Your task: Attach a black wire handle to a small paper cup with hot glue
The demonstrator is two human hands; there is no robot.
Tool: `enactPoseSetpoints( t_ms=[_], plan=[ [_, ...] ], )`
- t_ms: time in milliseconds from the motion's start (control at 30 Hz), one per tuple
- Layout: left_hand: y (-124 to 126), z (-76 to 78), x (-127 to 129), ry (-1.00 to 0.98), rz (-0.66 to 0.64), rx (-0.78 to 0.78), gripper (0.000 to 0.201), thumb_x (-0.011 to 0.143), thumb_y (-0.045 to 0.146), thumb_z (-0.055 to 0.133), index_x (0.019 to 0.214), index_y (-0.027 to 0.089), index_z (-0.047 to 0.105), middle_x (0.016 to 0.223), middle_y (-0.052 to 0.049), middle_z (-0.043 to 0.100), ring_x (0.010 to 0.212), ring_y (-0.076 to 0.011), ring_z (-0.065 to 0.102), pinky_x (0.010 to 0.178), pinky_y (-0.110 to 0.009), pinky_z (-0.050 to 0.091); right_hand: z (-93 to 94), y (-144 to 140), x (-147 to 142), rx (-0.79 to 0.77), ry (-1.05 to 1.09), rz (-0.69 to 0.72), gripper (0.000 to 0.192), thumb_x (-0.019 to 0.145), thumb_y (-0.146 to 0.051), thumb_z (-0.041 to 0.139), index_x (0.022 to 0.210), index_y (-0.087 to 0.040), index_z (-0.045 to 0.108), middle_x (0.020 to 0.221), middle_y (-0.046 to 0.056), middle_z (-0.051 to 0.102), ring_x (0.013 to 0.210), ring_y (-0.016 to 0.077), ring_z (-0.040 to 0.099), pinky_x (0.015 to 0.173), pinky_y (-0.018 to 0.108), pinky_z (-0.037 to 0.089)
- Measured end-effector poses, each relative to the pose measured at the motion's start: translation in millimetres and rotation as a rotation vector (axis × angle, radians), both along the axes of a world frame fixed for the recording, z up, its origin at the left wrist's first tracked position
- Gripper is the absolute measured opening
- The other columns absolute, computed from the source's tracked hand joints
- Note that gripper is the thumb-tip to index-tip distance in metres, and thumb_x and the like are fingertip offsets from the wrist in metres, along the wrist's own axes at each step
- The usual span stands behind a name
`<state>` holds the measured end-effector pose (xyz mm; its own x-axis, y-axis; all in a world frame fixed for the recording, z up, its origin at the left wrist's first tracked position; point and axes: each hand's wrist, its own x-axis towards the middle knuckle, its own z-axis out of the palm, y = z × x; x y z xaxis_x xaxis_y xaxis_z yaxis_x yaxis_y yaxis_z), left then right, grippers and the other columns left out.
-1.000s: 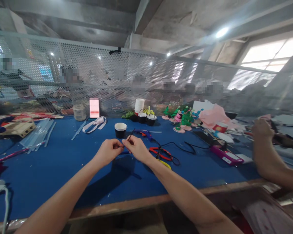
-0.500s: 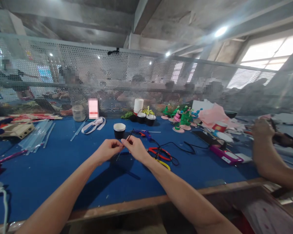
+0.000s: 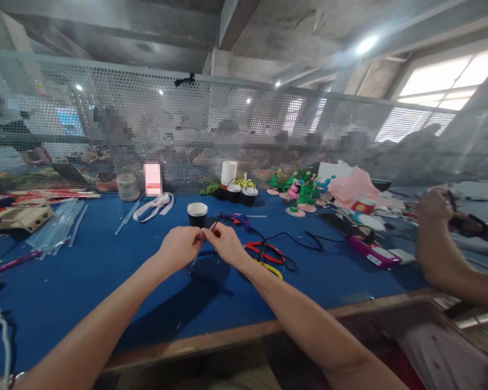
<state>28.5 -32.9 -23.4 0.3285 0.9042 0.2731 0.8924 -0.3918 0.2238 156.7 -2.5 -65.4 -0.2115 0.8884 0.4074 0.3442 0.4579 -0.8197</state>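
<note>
The left hand [image 3: 180, 248] and right hand [image 3: 226, 244] are meeting fingertip to fingertip above the blue table [image 3: 85, 271], both pinching a thin dark wire [image 3: 215, 223]; its lower stretch is hiding behind the fingers. Bare table is lying open toward the near wooden edge [image 3: 211, 341].

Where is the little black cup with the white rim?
The black cup stands on the blue table near the middle of the head view, just beyond the two hands, left of the blue glue gun.
</note>
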Motion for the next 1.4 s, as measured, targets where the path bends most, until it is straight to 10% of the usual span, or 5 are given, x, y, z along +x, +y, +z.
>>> enactPoseSetpoints(
  t_ms=[300, 533, 1400],
  plan=[
    [3, -25.2, -5, -0.543, 0.007, -0.212, 0.021, 0.066, 0.033, 0.046, 0.062, 0.014, 0.053, 0.047, 0.004, 0.044, 0.042, -0.008, 0.034, 0.041, -0.02, 0.023, -4.2, 1, -2, 0.066, 0.015, -0.029, 0.026, 0.071, -0.037, 0.048, 0.055, -0.016, 0.046, 0.049, -0.004, 0.042, 0.048, 0.0081, 0.039, 0.047, 0.021, 0.031],
    [-3, -22.7, -8, -0.824, -0.008, -0.43, 0.024, 0.062, 0.038, 0.051, 0.059, 0.014, 0.049, 0.044, 0.008, 0.034, 0.04, -0.0048, 0.023, 0.039, -0.019, 0.016, 1.9, -2, -1, -0.143, 0.159, 0.263, 0.021, 0.069, -0.037, 0.051, 0.067, -0.017, 0.046, 0.058, -0.004, 0.049, 0.042, 0.006, 0.042, 0.041, 0.019, 0.036],
    [-6, -27.5, -5, -0.402, 0.051, -0.052, 0.014, 0.068, 0.024, 0.043, 0.06, 0.016, 0.052, 0.049, 0.002, 0.048, 0.045, -0.0095, 0.038, 0.045, -0.02, 0.025, -2.2, -4, -5, 0.025, -0.033, -0.003, 0.023, 0.071, -0.036, 0.049, 0.058, -0.017, 0.046, 0.05, -0.004, 0.046, 0.049, 0.0096, 0.044, 0.048, 0.021, 0.034]
  ],
)
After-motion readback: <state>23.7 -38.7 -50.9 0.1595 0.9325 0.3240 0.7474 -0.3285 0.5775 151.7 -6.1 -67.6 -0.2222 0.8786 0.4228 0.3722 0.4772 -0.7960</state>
